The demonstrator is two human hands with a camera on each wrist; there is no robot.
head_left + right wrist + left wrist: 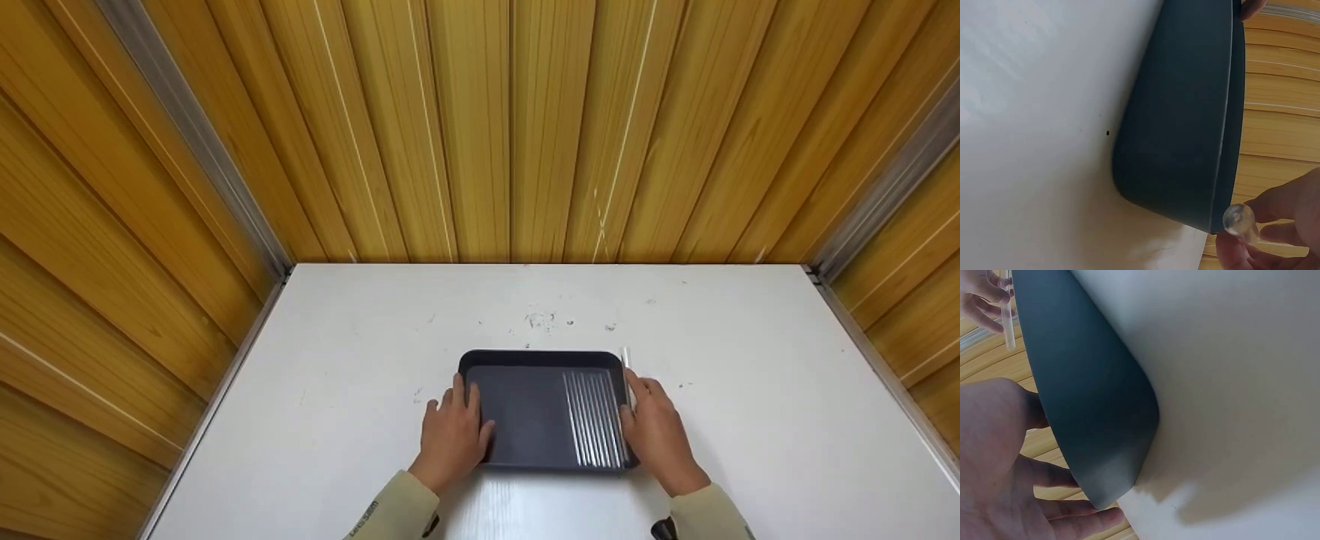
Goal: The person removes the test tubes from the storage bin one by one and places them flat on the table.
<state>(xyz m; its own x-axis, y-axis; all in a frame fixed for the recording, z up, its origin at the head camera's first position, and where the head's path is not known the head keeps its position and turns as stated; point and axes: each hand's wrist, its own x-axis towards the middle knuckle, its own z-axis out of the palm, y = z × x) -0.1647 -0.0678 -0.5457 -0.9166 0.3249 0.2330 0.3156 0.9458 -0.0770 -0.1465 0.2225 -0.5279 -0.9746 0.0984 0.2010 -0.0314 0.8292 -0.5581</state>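
A dark blue-grey rectangular tray sits on the white table. Several clear test tubes lie side by side in its right part. My left hand rests over the tray's left rim, thumb and a finger reaching inside; in the left wrist view its fingers touch the rim near a corner. At the right rim, my right hand pinches one more clear test tube between thumb and fingers. This tube points away from me, along the outside of the tray's right edge, with its rounded end showing in the left wrist view.
The white table carries small dark marks behind the tray. Wood-patterned panels stand at the back and on both sides, with grey metal posts at the corners.
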